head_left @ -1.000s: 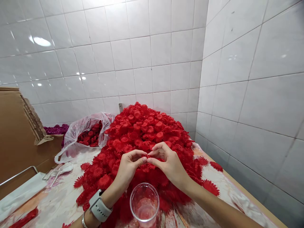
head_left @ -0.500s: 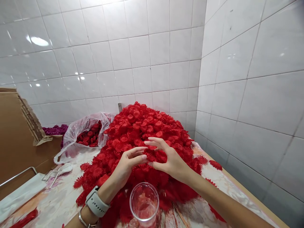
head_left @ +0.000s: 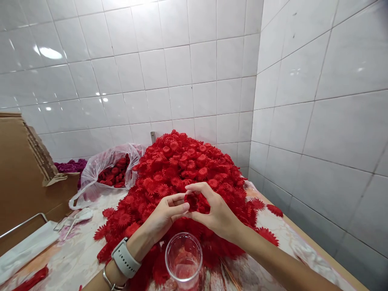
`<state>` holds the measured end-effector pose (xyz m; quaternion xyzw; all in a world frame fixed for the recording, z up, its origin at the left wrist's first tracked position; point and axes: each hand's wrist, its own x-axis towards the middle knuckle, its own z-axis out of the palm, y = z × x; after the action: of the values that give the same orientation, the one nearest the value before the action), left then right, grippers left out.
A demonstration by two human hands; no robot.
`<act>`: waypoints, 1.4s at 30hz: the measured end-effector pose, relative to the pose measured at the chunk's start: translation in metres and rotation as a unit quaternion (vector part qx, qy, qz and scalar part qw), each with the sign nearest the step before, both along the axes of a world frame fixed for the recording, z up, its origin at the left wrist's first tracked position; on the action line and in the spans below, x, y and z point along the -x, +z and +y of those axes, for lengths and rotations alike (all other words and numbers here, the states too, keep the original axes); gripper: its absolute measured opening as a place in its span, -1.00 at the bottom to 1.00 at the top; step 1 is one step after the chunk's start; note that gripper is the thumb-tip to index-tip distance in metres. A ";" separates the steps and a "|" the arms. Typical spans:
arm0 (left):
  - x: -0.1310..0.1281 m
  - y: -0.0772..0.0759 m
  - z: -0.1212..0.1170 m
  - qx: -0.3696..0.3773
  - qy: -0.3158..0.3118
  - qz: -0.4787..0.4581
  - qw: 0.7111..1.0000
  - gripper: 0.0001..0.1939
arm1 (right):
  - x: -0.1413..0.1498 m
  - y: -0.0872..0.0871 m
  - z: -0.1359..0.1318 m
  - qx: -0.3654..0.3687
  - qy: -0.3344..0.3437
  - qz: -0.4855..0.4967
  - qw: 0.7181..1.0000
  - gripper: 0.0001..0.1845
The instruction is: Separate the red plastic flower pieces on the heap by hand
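Head view: left hand (head_left: 166,211) pinches a red flower (head_left: 191,201) at nine o'clock, right hand (head_left: 218,211) curved half-open around its three o'clock.

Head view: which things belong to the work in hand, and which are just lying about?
Apparently in the work:
red piece between left hand and right hand
heap of red fringed pieces
clear cup near the hands, probably

Likely just lying about:
plastic bag holding dark red pieces
cardboard on the left
purple pile beyond it
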<state>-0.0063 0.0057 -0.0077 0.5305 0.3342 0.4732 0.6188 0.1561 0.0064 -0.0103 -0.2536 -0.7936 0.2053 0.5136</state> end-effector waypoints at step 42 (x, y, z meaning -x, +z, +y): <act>0.034 0.033 -0.019 -0.081 0.249 -0.185 0.947 -0.86 | 0.002 0.049 -0.048 0.072 0.124 -0.264 0.954 -0.70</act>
<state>-0.0405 -0.0134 0.0257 0.3821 0.2962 0.7272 0.4872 0.1538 -0.0415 0.0385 -0.2347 -0.9091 0.2500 0.2364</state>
